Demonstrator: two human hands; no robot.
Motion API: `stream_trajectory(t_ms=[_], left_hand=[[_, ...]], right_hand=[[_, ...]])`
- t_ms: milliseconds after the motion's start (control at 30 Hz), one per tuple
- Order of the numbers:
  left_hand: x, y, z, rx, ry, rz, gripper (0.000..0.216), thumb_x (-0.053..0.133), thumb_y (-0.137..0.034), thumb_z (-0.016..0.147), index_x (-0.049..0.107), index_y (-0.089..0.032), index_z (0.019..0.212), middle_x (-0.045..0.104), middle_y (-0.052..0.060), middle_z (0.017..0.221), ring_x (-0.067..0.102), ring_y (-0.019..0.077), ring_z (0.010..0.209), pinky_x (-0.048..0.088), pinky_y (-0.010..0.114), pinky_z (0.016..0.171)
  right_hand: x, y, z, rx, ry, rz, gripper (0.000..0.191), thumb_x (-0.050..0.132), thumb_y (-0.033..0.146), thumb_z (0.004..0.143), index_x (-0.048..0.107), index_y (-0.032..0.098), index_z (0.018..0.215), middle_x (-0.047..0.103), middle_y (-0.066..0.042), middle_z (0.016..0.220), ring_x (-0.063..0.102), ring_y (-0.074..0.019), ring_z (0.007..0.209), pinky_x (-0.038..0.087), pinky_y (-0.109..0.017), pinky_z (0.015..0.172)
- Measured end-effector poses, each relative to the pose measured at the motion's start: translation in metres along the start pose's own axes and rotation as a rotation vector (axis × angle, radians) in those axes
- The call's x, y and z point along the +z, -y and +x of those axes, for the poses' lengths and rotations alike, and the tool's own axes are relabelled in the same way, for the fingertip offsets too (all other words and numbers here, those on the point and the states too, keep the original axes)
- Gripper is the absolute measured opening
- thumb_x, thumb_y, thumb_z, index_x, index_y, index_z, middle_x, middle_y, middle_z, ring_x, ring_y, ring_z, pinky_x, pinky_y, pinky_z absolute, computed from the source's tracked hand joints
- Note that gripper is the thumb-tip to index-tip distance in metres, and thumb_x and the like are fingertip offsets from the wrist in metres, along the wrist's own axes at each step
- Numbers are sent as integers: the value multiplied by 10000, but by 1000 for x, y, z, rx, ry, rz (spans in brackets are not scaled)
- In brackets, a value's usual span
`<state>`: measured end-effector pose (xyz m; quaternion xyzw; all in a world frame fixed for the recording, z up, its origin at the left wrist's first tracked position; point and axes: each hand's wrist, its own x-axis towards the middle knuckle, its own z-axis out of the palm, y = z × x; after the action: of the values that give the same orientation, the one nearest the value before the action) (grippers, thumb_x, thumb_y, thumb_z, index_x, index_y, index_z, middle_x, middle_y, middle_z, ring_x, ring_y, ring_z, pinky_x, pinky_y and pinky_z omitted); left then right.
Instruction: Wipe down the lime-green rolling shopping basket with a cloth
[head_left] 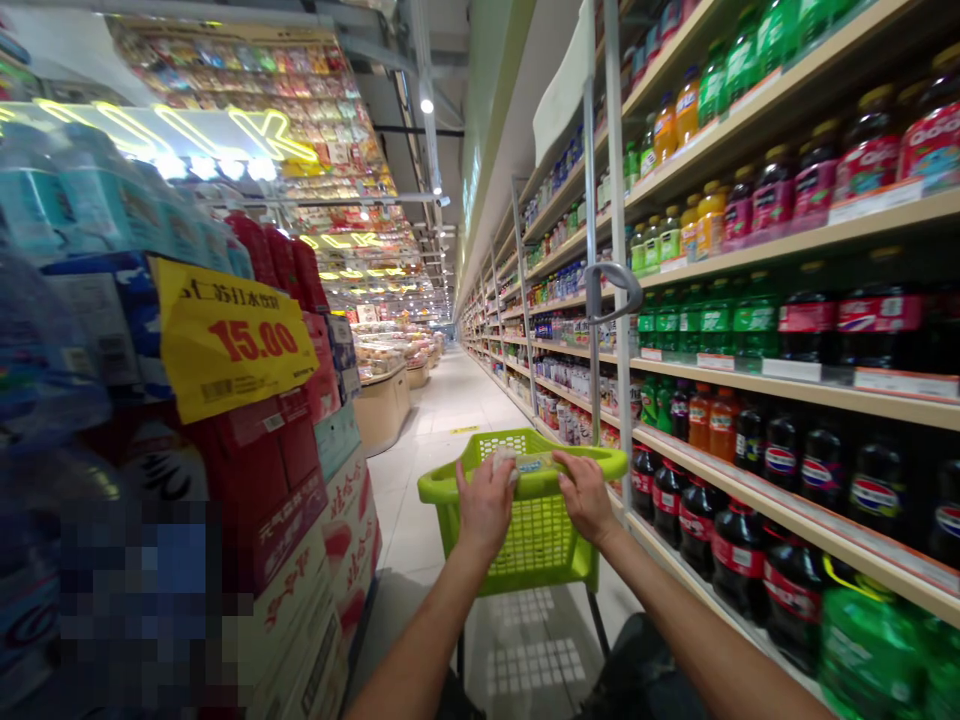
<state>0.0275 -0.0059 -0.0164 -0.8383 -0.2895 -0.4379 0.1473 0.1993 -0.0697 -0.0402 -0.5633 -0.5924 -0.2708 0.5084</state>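
Note:
A lime-green plastic shopping basket cart [536, 540] stands in front of me in a supermarket aisle. My left hand [486, 505] is closed over its near rim, with something pale and crumpled under the fingers. My right hand [585, 495] is closed on the same rim a little to the right. A small packet lies at the basket's top between my hands. A grey metal handle [615, 290] rises behind the basket.
Shelves of soft-drink bottles [787, 320] run along the right. On the left are stacked bottled-water packs and red cartons with a yellow price sign [232, 340] reading 15.00. The white tiled aisle [450, 400] stretches ahead toward display counters.

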Motion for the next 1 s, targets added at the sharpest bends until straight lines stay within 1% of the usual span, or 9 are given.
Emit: stream_trajectory(t_ms=[233,300,433,500,667,733,800,933,1000], left_hand=[[-21,66,-12,-301,-98,119,273,377,-237,847,541,-212,1064,616,97,1098,542,230,1041,190,579,1006],[-16,57,-12,-259,-101,93,272,372,-231,848,546,-218,1057,616,91,1100,541,224,1043,194,570,1009],[0,11,-7,-44,-44,-6,264,394,-229,847,539,-238,1067,599,75,1138,514,213,1085,214,560,1006],[1,6,-7,-30,-40,-10,269,399,-230,847,532,-243,1080,594,75,1149,505,217,1098,204,568,1007],[-16,58,-16,-261,-113,65,291,372,-235,853,519,-235,1105,608,89,1126,536,222,1044,150,582,1017],[-19,70,-17,-343,-148,85,294,359,-249,859,512,-227,1109,607,93,1127,540,225,1033,151,585,1014],[-16,61,-15,-327,-142,67,288,357,-247,861,515,-224,1101,609,92,1123,539,226,1035,159,586,1010],[0,9,-9,-97,-59,-10,266,391,-233,851,528,-247,1079,591,71,1153,511,217,1084,184,569,1009],[2,-3,-8,-54,-52,-16,265,401,-229,847,529,-251,1077,583,70,1166,502,216,1099,187,564,1010]], right_hand=[[1,-3,1,3,-19,0,321,337,245,831,533,179,1076,634,-70,1017,557,-209,931,354,-417,896],[3,-2,1,-4,-36,-16,324,341,238,827,537,181,1079,636,-65,1007,559,-207,926,362,-414,890],[2,-2,0,-14,-29,-31,330,343,237,825,540,178,1084,630,-65,1016,553,-207,936,373,-411,878],[0,-5,0,-5,-16,-24,332,338,245,830,538,185,1087,629,-68,1020,552,-210,934,372,-416,879],[-1,-8,2,-11,-24,-33,330,337,246,828,534,183,1085,634,-67,1020,560,-210,919,376,-411,875],[1,-6,2,-16,-35,-32,330,338,241,825,531,170,1084,636,-69,1013,564,-208,916,373,-409,878],[3,-4,2,-9,-38,-23,326,338,240,827,527,168,1083,636,-71,1012,562,-207,927,365,-411,887],[2,-5,1,1,-29,-6,317,340,245,831,520,176,1083,633,-67,1026,557,-205,948,362,-411,891],[0,-8,1,1,-24,-6,315,342,246,831,518,172,1082,633,-69,1027,557,-205,942,366,-411,884]])
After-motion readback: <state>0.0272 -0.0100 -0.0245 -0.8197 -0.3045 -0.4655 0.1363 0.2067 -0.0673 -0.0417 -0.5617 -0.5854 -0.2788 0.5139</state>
